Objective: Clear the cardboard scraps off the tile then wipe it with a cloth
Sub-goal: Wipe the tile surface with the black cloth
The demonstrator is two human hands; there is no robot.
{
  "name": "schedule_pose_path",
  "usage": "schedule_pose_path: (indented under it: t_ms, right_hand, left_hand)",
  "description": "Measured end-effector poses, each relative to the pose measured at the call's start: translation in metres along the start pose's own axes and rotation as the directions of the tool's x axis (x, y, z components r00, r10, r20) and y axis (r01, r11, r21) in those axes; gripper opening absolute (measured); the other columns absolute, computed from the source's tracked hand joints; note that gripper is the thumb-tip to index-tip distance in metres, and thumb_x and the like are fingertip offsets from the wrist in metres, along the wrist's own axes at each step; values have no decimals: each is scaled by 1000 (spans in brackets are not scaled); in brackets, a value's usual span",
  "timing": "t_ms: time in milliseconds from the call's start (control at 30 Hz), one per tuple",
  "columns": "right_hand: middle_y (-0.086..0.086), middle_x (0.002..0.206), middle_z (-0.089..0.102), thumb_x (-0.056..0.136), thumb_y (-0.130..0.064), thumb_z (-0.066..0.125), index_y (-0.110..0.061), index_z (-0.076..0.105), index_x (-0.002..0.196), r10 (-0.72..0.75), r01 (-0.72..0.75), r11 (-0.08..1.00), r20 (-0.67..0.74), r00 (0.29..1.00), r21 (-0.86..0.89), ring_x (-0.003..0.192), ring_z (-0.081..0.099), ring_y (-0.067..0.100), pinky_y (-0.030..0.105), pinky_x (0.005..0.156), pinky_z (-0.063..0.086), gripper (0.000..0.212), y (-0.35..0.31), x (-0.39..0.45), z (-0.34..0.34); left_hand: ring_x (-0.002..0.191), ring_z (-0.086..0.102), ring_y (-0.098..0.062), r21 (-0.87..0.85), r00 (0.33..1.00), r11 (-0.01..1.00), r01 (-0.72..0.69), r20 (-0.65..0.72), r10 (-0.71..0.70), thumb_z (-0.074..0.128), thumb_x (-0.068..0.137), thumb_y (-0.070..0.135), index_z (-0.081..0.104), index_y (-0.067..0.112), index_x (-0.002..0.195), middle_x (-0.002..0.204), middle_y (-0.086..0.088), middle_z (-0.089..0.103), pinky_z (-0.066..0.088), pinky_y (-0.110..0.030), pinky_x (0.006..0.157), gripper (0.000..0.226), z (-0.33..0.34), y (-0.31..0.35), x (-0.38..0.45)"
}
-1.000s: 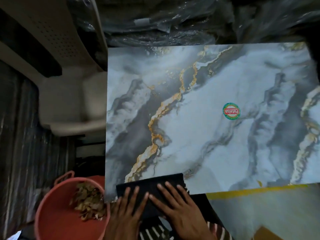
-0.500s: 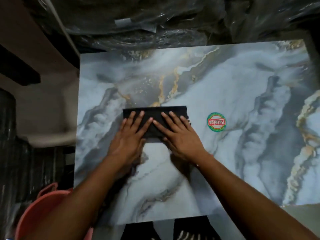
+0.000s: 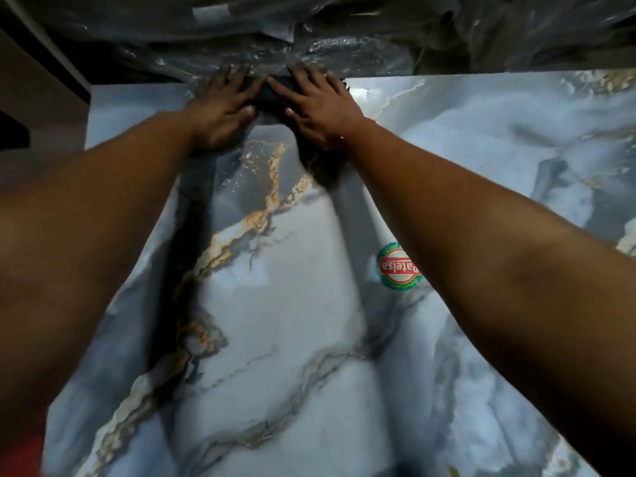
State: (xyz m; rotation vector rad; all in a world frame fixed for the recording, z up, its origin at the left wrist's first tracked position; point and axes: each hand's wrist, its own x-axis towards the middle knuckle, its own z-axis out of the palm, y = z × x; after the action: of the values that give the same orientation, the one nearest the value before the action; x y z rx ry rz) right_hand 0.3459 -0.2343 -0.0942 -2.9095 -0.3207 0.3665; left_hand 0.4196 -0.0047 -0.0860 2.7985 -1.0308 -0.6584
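Note:
A large marble-patterned tile (image 3: 292, 321) with grey and gold veins fills the view. A dark cloth (image 3: 272, 96) lies at the tile's far edge, mostly hidden under my hands. My left hand (image 3: 220, 105) presses flat on the cloth's left part with fingers spread. My right hand (image 3: 320, 105) presses flat on its right part, fingers straight. Both arms stretch far forward across the tile. No cardboard scraps show on the tile.
A round red and green sticker (image 3: 397, 271) sits on the tile beside my right forearm. Crumpled clear plastic sheeting (image 3: 344, 32) lies just beyond the far edge, touching my fingertips. A sliver of the red tub (image 3: 20, 452) shows at the bottom left.
Both hands have pushed the cloth from the tile's near edge, across its middle, to the far edge. The camera has leaned forward, and the red tub has nearly left view.

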Motion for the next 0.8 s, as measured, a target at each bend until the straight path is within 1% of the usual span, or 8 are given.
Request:
schedule_pose_path:
  t_ms: [100,200,300,467,533,600,700,800]
  right_hand:
    - [6,174,4,109,-47,26,-40,6,165,-16,15,1000,-37,999,-14,160,3,31,51,128,8,60,-11,-39,12]
    - [4,174,7,108,-46,27,-41,8,165,-9,9,1000,-37,999,3,160,5,30,50,127,9,60,-36,-104,33]
    - [3,174,13,105,-47,31,-41,16,164,-1,3,1000,-66,998,23,160,10,29,50,127,14,61,-68,-184,61]
    - [2,174,10,105,-48,37,-40,14,165,0,3,997,-29,1000,76,161,7,27,50,127,15,64,-127,-326,96]
    - [1,174,8,105,-48,39,-40,12,165,7,-7,995,3,1000,97,161,4,26,51,126,18,66,-148,-383,104]
    - [-2,174,3,106,-47,40,-42,7,164,6,-11,993,43,999,118,161,1,23,49,126,17,67,-167,-432,109]
    - [-3,174,1,107,-44,44,-43,5,164,1,-10,994,90,996,107,161,0,23,47,124,15,69,-191,-484,115]
    - [-4,174,3,104,-43,49,-44,6,164,34,-43,997,125,992,71,161,3,23,46,122,16,74,-204,-511,121]
  left_hand:
    - [156,-5,-45,20,1000,1000,-13,-7,13,19,96,53,7,26,165,172,-14,-2,5,-60,123,75,14,17,-31]
    - [157,-2,-42,32,1000,999,-31,-2,31,20,98,52,9,31,165,173,-10,-1,10,-61,122,71,48,44,-84]
    - [157,6,-43,9,997,999,-35,-63,35,25,102,49,14,31,164,172,-11,7,18,-64,119,66,96,84,-156]
    - [159,-3,-34,3,994,1000,-7,-106,7,36,101,41,13,31,165,173,-7,2,16,-55,125,69,156,165,-289]
    - [159,-2,-33,-2,996,1000,-3,-86,3,46,98,39,12,30,165,173,-6,1,15,-53,125,75,176,197,-339]
    - [159,2,-33,8,999,1000,9,-50,-8,50,95,39,13,30,165,173,-6,3,15,-51,124,80,194,226,-384]
    - [159,7,-33,-17,999,999,40,19,-40,42,93,41,15,31,165,173,-4,5,16,-49,121,77,214,256,-435]
    - [159,10,-34,10,994,999,30,102,-31,41,90,43,18,30,164,173,-4,7,19,-49,119,79,224,265,-457]
